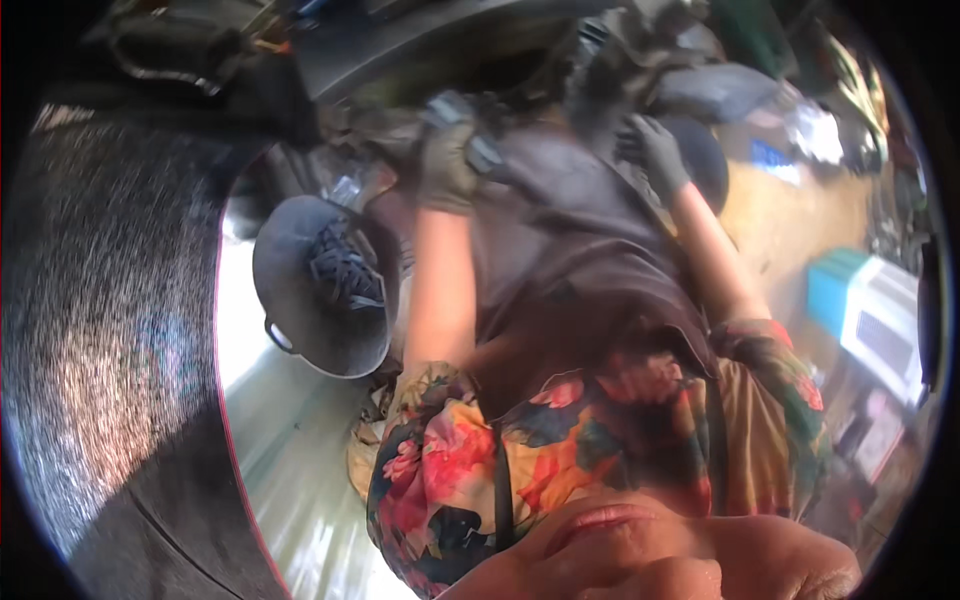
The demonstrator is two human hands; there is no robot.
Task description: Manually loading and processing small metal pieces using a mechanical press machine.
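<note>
Grey and angular, a piece [484,154] fills the left hand [446,170].

Blur softens the grey piece [484,153] in the left hand [447,168], its kind unclear (the grip hides its middle). Whether the right hand [660,158] clasps anything cannot be told. The dark tangle [345,268] inside the tub [285,260] is too smeared to name, and the top edge crops a dark panel [390,45].

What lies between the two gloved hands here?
In the head view, mostly the dark brown apron lies between the left hand and the right hand.
</note>
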